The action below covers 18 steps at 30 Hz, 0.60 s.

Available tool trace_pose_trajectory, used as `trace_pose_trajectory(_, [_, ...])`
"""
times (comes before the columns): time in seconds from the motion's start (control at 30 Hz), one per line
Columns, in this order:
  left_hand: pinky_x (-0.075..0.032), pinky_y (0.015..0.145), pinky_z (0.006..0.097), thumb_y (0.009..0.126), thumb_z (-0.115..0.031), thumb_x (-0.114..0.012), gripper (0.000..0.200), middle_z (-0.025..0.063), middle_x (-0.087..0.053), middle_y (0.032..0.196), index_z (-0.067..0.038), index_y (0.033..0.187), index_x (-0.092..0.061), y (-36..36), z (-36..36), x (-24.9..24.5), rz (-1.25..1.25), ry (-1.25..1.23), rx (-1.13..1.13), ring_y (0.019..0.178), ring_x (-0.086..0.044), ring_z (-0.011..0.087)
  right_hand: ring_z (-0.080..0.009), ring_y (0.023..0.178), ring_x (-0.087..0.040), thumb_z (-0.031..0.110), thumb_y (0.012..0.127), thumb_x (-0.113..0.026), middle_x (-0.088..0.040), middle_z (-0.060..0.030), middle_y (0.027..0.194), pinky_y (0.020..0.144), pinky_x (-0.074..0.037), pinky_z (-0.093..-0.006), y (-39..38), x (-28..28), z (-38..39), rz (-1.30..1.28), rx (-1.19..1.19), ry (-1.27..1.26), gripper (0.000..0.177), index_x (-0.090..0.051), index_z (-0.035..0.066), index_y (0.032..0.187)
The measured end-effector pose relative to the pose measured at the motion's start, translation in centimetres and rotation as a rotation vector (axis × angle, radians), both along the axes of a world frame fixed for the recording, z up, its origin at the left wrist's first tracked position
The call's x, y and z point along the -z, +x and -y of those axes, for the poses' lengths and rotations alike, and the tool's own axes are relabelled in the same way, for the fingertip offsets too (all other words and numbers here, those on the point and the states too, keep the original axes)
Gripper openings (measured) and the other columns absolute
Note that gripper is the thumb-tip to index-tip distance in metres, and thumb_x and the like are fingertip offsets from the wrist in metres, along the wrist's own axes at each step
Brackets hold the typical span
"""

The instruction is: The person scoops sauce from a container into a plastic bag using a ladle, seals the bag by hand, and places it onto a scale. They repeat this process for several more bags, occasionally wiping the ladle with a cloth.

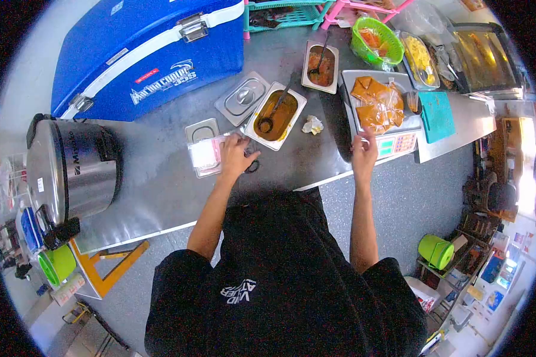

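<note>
My left hand [234, 157] is at a flat stack of clear plastic bags with pink print [204, 156], its fingers bent and the thumb apart. Small dark loops [253, 166] lie beside the thumb. My right hand [364, 153] is raised by the front of a scale [399, 144], fingers loosely bent and apart, with nothing visible in them. On the scale sits a metal tray [406, 85] with several tied clear bags of orange-brown sauce [376, 98]. A steel pan of brown sauce [287, 122] with a black ladle [267, 123] stands between my hands.
Behind are a second sauce pan [329, 81], a steel lid [242, 97], a green basket [393, 43] and a tray of yellow food [421, 61]. A teal board [438, 116] lies right. A blue cooler [161, 56] and a large steel cooker [86, 172] border the left.
</note>
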<state>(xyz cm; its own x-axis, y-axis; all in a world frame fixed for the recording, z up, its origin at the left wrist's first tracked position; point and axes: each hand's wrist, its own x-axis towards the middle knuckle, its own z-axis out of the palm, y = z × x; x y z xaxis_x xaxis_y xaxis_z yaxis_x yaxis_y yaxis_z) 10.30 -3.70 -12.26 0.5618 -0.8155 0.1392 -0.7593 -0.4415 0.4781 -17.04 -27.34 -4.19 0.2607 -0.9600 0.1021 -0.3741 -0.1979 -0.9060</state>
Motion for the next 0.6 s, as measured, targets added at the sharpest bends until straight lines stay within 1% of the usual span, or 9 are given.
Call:
trace_pose_trajectory(0.03, [-0.043, 0.088, 0.0437, 0.076, -0.029, -0.075, 0.031, 0.01, -0.065, 0.105, -0.006, 0.097, -0.073, -0.2, 0.1, 0.9, -0.011, 0.033, -0.019, 0.106, -0.058, 0.0276, -0.0122, 0.08, -0.06, 0.006, 0.093, -0.062, -0.065, -0.0079, 0.101, 0.067, -0.051, -0.0261, 0.6, -0.1, -0.7, -0.048, -0.023, -0.013, 0.035, -0.056, 0.003, 0.128])
trace_pose_trajectory(0.07, [-0.043, 0.087, 0.0434, 0.076, -0.03, -0.075, 0.032, 0.0104, -0.065, 0.106, -0.006, 0.097, -0.073, 0.0, 0.1, 1.9, -0.02, 0.007, -0.035, 0.106, -0.058, 0.0282, -0.0127, 0.081, -0.06, 0.008, 0.093, -0.063, -0.066, -0.0084, 0.101, 0.068, -0.05, -0.0267, 1.3, -0.2, -1.5, 0.067, -0.016, 0.041, 0.033, -0.058, 0.003, 0.125])
trace_pose_trajectory(0.17, [-0.042, 0.084, 0.0432, 0.076, -0.033, -0.076, 0.036, 0.0111, -0.063, 0.105, -0.005, 0.098, -0.072, 0.5, -0.1, 3.4, -0.058, -0.057, -0.071, 0.105, -0.057, 0.0297, -0.0131, 0.082, -0.06, 0.009, 0.093, -0.063, -0.066, -0.0089, 0.102, 0.069, -0.05, -0.0275, 1.6, 0.7, -2.6, 0.001, -0.097, -0.019, 0.032, -0.059, 0.002, 0.124])
trace_pose_trajectory(0.23, [-0.042, 0.085, 0.0443, 0.075, -0.035, -0.076, 0.039, 0.0111, -0.064, 0.103, -0.004, 0.099, -0.072, 0.4, 0.1, 0.9, -0.086, -0.095, -0.087, 0.103, -0.057, 0.0305, -0.015, 0.082, -0.061, 0.009, 0.092, -0.063, -0.066, -0.0106, 0.103, 0.071, -0.051, -0.029, 2.2, 0.6, -3.8, -0.026, -0.117, 0.01, 0.031, -0.06, 0.002, 0.122])
trace_pose_trajectory(0.33, [-0.041, 0.086, 0.0456, 0.075, -0.037, -0.076, 0.044, 0.0126, -0.065, 0.103, -0.002, 0.101, -0.07, -0.9, 0.9, -2.1, 0.097, 0.16, -0.085, 0.101, -0.058, 0.031, -0.0174, 0.083, -0.063, 0.008, 0.092, -0.062, -0.067, -0.0117, 0.103, 0.072, -0.052, -0.03, 3.1, 0.7, -5.3, -0.098, -0.167, 0.052, 0.027, -0.063, 0.002, 0.118])
trace_pose_trajectory(0.43, [-0.04, 0.087, 0.0466, 0.074, -0.038, -0.076, 0.045, 0.0143, -0.065, 0.106, -0.001, 0.099, -0.07, -1.4, 2.2, -0.2, 0.036, 0.16, -0.101, 0.102, -0.059, 0.0316, -0.0188, 0.082, -0.064, 0.008, 0.092, -0.062, -0.067, -0.0118, 0.103, 0.072, -0.053, -0.031, 4.5, 1.4, -7.2, -0.131, -0.257, 0.04, 0.026, -0.063, 0.002, 0.116])
trace_pose_trajectory(0.47, [-0.041, 0.087, 0.0459, 0.076, -0.035, -0.075, 0.04, 0.0146, -0.065, 0.107, -0.001, 0.098, -0.07, -1.2, 2.7, 1.4, 0.005, 0.242, -0.109, 0.108, -0.057, 0.0312, -0.0213, 0.082, -0.066, 0.008, 0.091, -0.063, -0.068, -0.0127, 0.098, 0.072, -0.053, -0.033, 4.8, 0.8, -8.0, -0.155, -0.294, 0.041, 0.025, -0.064, 0.003, 0.115])
trace_pose_trajectory(0.57, [-0.043, 0.085, 0.0469, 0.077, -0.029, -0.074, 0.033, 0.0142, -0.065, 0.107, -0.002, 0.096, -0.07, -1.1, 3.1, 0.0, -0.122, 0.242, -0.111, 0.108, -0.058, 0.0319, -0.0231, 0.081, -0.066, 0.009, 0.09, -0.063, -0.067, -0.0132, 0.095, 0.072, -0.053, -0.0336, 6.0, 0.1, -10.0, -0.142, -0.397, 0.084, 0.024, -0.065, 0.004, 0.114])
trace_pose_trajectory(0.6, [-0.043, 0.084, 0.0473, 0.077, -0.026, -0.073, 0.031, 0.0138, -0.065, 0.107, -0.002, 0.096, -0.07, -1.1, 2.9, 0.1, -0.042, 0.178, -0.046, 0.106, -0.058, 0.0317, -0.0251, 0.08, -0.066, 0.008, 0.09, -0.063, -0.067, -0.0151, 0.095, 0.072, -0.054, -0.0342, 6.2, 0.0, -10.5, -0.157, -0.435, 0.14, 0.023, -0.065, 0.004, 0.113])
